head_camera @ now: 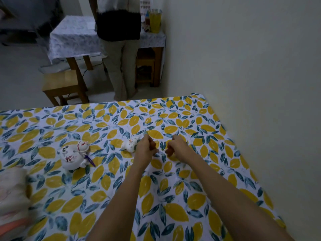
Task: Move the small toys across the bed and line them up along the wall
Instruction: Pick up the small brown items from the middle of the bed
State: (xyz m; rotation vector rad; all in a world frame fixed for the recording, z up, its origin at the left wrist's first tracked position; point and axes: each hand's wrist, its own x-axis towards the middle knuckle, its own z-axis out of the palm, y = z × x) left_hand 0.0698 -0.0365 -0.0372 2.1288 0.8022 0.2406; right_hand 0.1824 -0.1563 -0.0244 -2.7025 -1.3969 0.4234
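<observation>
Both my arms reach out over the bed (173, 197), which has a lemon-print sheet. My left hand (145, 147) is closed around a small orange-brown toy, and only a bit of it shows between the fingers. My right hand (175, 144) is closed on another small orange-brown toy (169, 151) that pokes out below the fist. Just left of my left hand, a small white figurine (130, 144) lies on the sheet. Further left lies a larger white cat figurine (75, 156) with red marks and a purple tag. The pale wall (251, 84) runs along the bed's right side.
A person stands at a cloth-covered table (73, 37) beyond the bed's far edge. A wooden stool (62, 84) is beside them. A yellow cup (155, 20) stands on the table's right end. A blurred pale bundle (12, 197) lies at the bed's left edge.
</observation>
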